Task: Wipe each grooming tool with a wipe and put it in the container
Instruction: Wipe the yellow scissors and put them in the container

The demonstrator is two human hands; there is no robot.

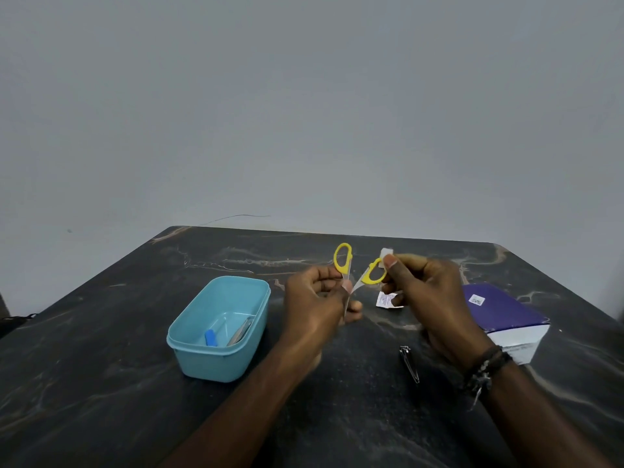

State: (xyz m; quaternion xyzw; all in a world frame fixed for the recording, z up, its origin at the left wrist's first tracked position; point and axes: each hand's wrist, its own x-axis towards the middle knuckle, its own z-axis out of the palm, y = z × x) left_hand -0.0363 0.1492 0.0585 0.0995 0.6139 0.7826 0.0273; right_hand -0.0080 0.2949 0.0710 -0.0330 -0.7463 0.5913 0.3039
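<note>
My blue container (189,336) on the table (101,366) holds a blue-handled tool (211,337) and a metal one (241,331), while just right of it, above open table, my left fingers (332,288) pinch the opened yellow scissors (351,282) and my right fingers (393,265) press a wipe (386,253) on one handle, nail clipper (409,363) lying below

Scissors: small yellow-handled metal scissors (351,282), spread open, held above dark table, handles up.
Wipe: small white wipe (385,254), pressed against right handle loop.
Container: light blue rectangular plastic container (189,352), lidless, left, holding blue-handled tool (210,337) and metal tool (241,331).
Clipper: silver metal nail clipper (409,363), flat on table.
</note>
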